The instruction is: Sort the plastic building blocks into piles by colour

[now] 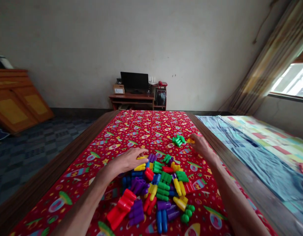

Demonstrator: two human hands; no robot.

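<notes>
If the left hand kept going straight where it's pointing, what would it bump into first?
Probably the purple toy block, just beyond the left hand, though the hand's height is hard to judge.

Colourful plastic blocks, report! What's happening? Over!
Left hand at yellow plastic block in multicoloured plastic pile. Right hand at another yellow plastic block, beside green plastic cluster; grips unclear. No obstruction visible.

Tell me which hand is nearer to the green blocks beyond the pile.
Right. The right hand is just right of the green blocks; the left hand is farther left, at the pile.
</notes>
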